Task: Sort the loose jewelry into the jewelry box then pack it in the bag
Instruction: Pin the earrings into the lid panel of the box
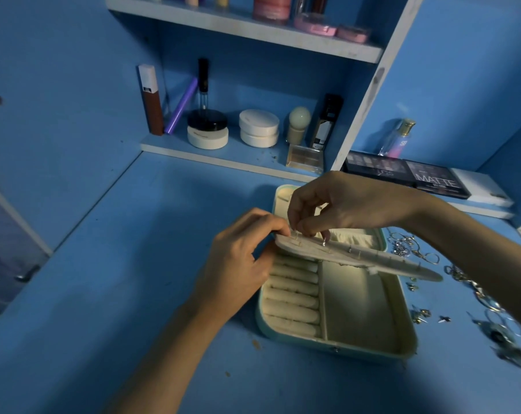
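Note:
An open teal jewelry box [337,342] with a cream lining lies on the blue desk. It has ring rolls [293,294] on its left and a bare compartment on its right. A cream earring panel [372,259] is raised across the box's middle. My left hand [241,270] grips the panel's left end. My right hand [340,204] pinches a small earring [295,233] at the panel's left part. Several studs sit in the panel. Loose silver jewelry [414,246] lies scattered on the desk to the right of the box.
Behind the box a low shelf [223,159] holds jars, tubes and a clear case. Dark eyeshadow palettes [408,174] and a perfume bottle [398,138] sit at the back right. Blue desk walls stand on the left and right.

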{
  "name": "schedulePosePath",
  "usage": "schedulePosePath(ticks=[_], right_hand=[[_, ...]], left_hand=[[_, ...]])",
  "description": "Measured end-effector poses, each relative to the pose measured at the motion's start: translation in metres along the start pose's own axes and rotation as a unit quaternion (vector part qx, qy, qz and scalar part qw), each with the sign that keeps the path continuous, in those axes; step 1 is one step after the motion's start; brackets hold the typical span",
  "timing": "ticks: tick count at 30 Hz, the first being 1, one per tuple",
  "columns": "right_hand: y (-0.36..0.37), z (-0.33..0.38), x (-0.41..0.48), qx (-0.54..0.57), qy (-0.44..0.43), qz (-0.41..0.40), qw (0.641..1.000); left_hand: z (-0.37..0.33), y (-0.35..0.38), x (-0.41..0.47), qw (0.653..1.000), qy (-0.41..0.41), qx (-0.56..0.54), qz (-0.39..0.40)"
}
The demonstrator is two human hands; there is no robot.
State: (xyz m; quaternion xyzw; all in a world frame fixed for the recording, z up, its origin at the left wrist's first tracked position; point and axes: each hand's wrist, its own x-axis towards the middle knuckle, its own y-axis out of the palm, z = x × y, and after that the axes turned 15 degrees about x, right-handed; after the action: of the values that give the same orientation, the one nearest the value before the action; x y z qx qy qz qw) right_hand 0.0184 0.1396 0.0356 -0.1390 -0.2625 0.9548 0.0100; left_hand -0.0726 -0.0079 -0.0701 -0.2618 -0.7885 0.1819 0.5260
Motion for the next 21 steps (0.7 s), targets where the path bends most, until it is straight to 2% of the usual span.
schedulePosePath(ticks=[16, 21], right_hand=[[0.0031, 0.0031, 0.0059, -0.012, 0.029, 0.024, 0.999], [0.0025, -0.0032, 0.001, 0.01, 0.018, 0.006, 1.0]], left_hand=[[-0.0009, -0.0013, -0.0014, 1.0, -0.008, -0.014, -0.014], [-0.0018, -0.0009, 0.0003, 1.0, -0.011, 0.005, -0.014]])
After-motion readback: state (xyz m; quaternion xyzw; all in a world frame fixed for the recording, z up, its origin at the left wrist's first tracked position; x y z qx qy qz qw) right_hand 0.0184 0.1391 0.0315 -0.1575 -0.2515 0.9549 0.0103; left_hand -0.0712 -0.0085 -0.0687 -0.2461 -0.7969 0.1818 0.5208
